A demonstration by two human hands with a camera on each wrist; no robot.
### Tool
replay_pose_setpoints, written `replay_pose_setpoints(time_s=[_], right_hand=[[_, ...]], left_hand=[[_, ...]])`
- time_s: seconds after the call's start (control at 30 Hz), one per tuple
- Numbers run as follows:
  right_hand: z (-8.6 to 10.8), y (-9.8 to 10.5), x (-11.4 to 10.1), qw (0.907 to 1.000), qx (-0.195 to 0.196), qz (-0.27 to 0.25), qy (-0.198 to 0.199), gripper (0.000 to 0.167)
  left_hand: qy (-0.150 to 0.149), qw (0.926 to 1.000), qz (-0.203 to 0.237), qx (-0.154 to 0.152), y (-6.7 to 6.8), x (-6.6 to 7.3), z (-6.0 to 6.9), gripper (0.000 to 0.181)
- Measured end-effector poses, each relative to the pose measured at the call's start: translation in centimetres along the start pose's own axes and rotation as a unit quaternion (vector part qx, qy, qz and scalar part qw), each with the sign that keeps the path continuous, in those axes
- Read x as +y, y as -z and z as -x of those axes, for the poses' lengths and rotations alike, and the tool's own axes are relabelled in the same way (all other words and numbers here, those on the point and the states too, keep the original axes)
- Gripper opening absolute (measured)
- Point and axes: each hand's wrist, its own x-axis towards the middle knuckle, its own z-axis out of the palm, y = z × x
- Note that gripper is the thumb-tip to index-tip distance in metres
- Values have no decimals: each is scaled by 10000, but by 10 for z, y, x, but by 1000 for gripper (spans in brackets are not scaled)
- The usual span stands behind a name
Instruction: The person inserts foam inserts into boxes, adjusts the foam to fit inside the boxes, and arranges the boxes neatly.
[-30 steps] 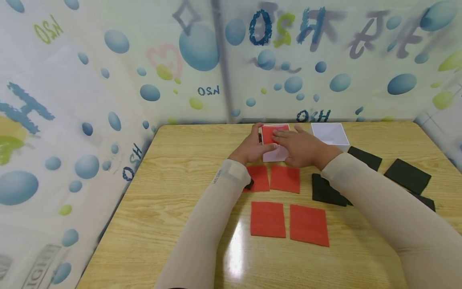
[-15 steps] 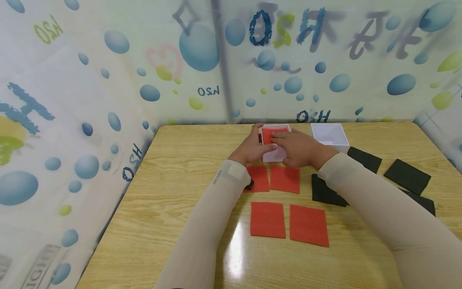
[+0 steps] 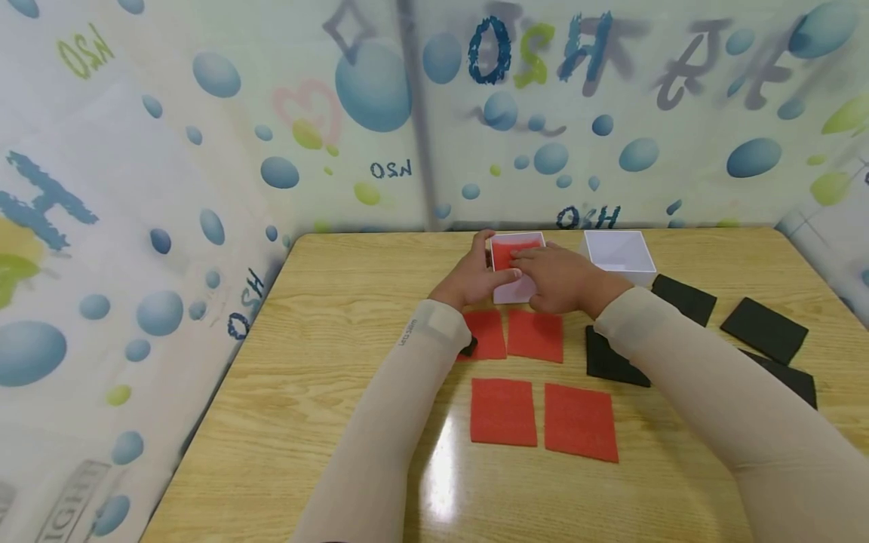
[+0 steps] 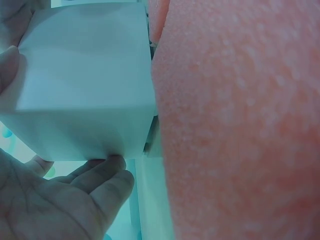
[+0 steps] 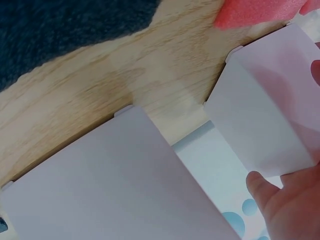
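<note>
My left hand (image 3: 468,277) holds a small white box (image 3: 514,292) at its left side, with the thumb across the front wall. Inside the box is a soft red square sheet (image 3: 502,253), below the rim. With its fingers extended, my right hand (image 3: 562,274) presses on that sheet from the right. In the left wrist view, fingers of a hand (image 4: 82,195) lie along the plain white box wall (image 4: 85,70). The right wrist view has the same box (image 5: 265,110) at upper right and my right hand (image 5: 300,200) beside it. The fingertips on the sheet are partly hidden.
A second white box (image 3: 619,253) stands open-topped at the right. Several red squares (image 3: 504,412) lie flat in front of the hands. Several black squares (image 3: 763,329) lie at the right, one partly under my right forearm. The patterned wall (image 3: 366,188) borders the table's far edge.
The red sheet has sunk lower into the box, so more of the rim shows. My right hand has shifted slightly left and down with it. The left hand stays on the box.
</note>
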Motion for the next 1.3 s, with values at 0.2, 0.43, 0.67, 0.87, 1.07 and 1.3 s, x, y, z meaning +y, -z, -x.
replay_pose_setpoints(time_s=[0.2,0.43,0.67,0.87,1.07,1.3], right_hand=[[-1,0,0,10000,16,28,-16,73],[0,-1,-1,10000,35,14,-67,74],[0,-3,0,9999,58,-46,-90,79],[1,-5,0,9999,64,-79,-72,85],[2,-4,0,9998,76,-176,-69,87],[12,3,-1,9965,512,-654,-96,88]], left_hand=[[-31,9999,135,-29,0,-1,-1,92],[-39,9998,167,-43,0,-2,-3,93],[123,9999,-19,-82,1,1,-2,94],[259,9995,-161,-76,2,1,-2,94],[186,9994,-271,-62,2,0,-3,95],[77,9995,-292,-63,1,-3,-5,94]])
